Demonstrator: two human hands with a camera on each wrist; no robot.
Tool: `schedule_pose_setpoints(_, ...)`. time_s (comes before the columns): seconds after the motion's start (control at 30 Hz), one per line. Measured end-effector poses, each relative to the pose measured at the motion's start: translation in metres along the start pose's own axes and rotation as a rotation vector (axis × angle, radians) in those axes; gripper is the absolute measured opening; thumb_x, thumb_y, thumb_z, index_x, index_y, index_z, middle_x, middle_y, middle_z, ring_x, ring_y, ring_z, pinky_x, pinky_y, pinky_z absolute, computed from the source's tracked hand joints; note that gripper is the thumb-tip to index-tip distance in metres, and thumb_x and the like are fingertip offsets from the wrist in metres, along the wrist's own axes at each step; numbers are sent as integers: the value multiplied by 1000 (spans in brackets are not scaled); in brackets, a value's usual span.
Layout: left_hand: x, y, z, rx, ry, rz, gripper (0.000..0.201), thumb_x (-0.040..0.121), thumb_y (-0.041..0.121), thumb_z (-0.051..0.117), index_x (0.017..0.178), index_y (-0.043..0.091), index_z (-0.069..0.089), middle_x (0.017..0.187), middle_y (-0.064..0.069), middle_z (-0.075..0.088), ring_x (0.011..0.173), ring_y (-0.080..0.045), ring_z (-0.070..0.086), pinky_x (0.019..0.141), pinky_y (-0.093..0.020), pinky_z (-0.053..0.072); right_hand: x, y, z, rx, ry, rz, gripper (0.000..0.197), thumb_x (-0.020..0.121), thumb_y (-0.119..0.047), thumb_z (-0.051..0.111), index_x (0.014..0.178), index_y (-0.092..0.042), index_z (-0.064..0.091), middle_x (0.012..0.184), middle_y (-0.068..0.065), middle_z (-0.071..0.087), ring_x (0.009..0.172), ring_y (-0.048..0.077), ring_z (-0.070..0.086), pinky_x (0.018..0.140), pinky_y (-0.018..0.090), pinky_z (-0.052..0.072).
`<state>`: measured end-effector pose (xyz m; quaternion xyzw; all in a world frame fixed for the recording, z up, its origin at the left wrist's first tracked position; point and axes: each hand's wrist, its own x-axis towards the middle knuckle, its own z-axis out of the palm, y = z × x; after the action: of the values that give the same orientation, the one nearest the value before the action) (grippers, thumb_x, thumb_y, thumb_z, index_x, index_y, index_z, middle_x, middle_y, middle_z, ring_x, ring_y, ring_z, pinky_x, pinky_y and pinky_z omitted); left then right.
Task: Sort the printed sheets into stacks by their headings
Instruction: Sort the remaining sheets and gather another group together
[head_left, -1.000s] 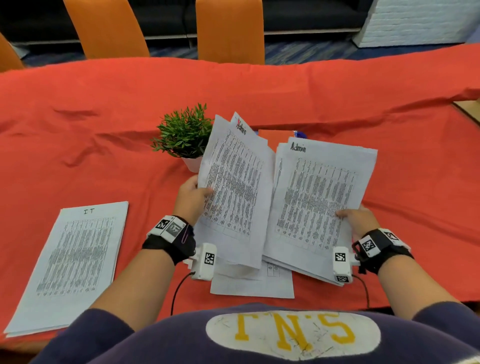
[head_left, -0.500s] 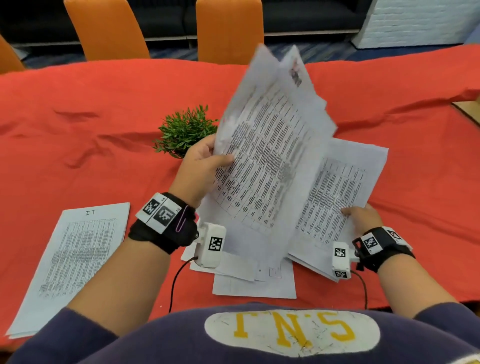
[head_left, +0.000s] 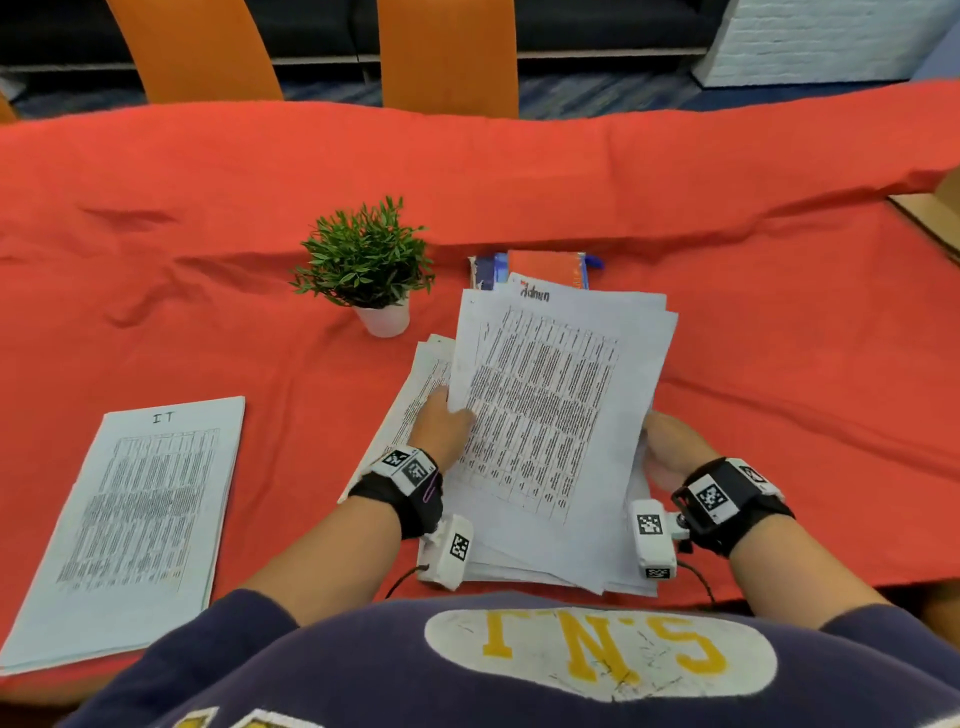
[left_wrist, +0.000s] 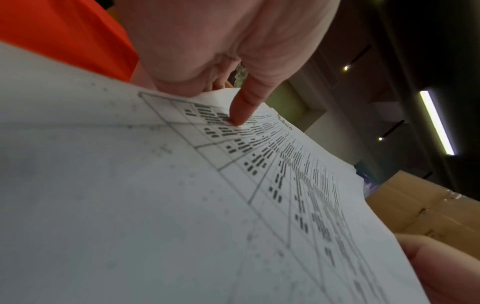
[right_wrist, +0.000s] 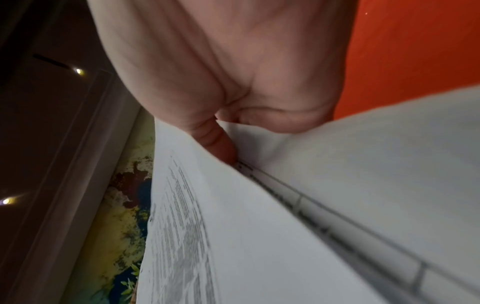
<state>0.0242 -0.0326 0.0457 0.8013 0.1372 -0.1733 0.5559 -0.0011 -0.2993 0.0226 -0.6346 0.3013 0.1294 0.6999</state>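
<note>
A pile of printed sheets (head_left: 545, 415) lies in front of me on the red cloth; a sheet near the top is headed "Admin" (head_left: 535, 294). My left hand (head_left: 441, 423) pinches the left edge of the top sheets (left_wrist: 233, 185), thumb (left_wrist: 242, 111) on the print and fingers underneath. My right hand (head_left: 667, 447) holds the pile's right edge, its thumb (right_wrist: 221, 148) tucked between sheets (right_wrist: 363, 164) and fingers curled below. More sheets (head_left: 418, 395) stick out at the left under my left hand. A flat stack headed "IT" (head_left: 140, 514) lies at the near left.
A small potted plant (head_left: 371, 270) stands just behind and left of the pile. Some books (head_left: 540, 267) lie right behind it. A cardboard box (head_left: 935, 208) sits at the far right edge. Two orange chairs (head_left: 447, 52) stand beyond the table.
My left hand lifted its bunch of sheets high, then swung it right and down onto the sheets in my right hand. The two bunches now overlap as one pile.
</note>
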Motion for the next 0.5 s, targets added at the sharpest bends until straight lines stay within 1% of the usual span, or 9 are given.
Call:
schedule_pose_setpoints(0.03, 1, -3, 4, 8, -11, -15, 30, 84, 7, 47, 112, 14, 54, 106, -11, 66, 93, -31, 64, 76, -39, 54, -4, 0, 4, 75, -9, -1, 20, 97, -16, 50, 95, -1, 64, 91, 14, 74, 70, 17, 71, 71, 31, 59)
schedule_pose_setpoints(0.1, 4, -10, 11, 25, -22, -43, 30, 85, 7, 46, 113, 13, 53, 106, -13, 65, 89, -29, 62, 75, -38, 52, -5, 3, 7, 172, -65, -33, 43, 97, -41, 46, 114, -7, 65, 110, 10, 72, 94, 20, 71, 88, 37, 54)
schedule_pose_setpoints(0.17, 7, -15, 16, 25, -12, -65, 31, 86, 6, 44, 116, 12, 52, 104, -15, 63, 80, -25, 56, 68, -33, 47, -8, 3, 7, 215, -141, -44, 67, 90, -68, 31, 129, -22, 60, 125, 2, 67, 113, 19, 63, 100, 40, 46)
schedule_pose_setpoints(0.23, 9, -17, 19, -1, -3, -79, 32, 87, 4, 43, 117, 10, 53, 92, -11, 60, 72, -21, 51, 60, -29, 43, -6, 6, 6, 237, -188, -57, 74, 85, -75, 28, 135, -28, 53, 132, -3, 62, 121, 15, 58, 103, 38, 41)
schedule_pose_setpoints(0.27, 9, -17, 20, -7, -3, -82, 31, 87, 3, 42, 116, 9, 52, 88, -8, 57, 70, -20, 50, 58, -28, 43, -6, 8, 6, 229, -195, -63, 68, 88, -70, 34, 136, -26, 52, 133, -2, 61, 122, 14, 58, 104, 37, 41)
schedule_pose_setpoints(0.3, 9, -17, 21, -7, -7, -84, 29, 87, 3, 41, 114, 9, 51, 88, -6, 55, 69, -19, 49, 58, -27, 42, -6, 10, 6, 199, -197, -60, 57, 92, -58, 45, 134, -21, 55, 131, 1, 63, 119, 15, 60, 102, 37, 42)
schedule_pose_setpoints(0.37, 9, -17, 23, 19, -37, -86, 29, 88, 2, 40, 113, 15, 46, 89, -5, 54, 70, -18, 49, 57, -27, 42, -2, 18, 6, 85, -137, -59, 30, 90, -19, 62, 119, -9, 63, 123, 13, 66, 104, 23, 69, 93, 38, 49)
schedule_pose_setpoints(0.43, 10, -18, 24, 53, -88, -75, 32, 88, 1, 39, 115, 18, 42, 87, -4, 52, 68, -17, 48, 55, -26, 41, 3, 24, 4, -30, -65, -52, 27, 83, 10, 59, 104, -5, 66, 117, 21, 67, 88, 29, 70, 78, 37, 54)
schedule_pose_setpoints(0.5, 11, -19, 25, 51, -124, -73, 33, 88, 1, 41, 115, 20, 38, 84, -2, 50, 67, -15, 47, 54, -25, 41, 2, 24, 5, -63, -40, -30, 32, 80, 18, 55, 98, -6, 65, 111, 20, 66, 83, 26, 67, 66, 32, 56)
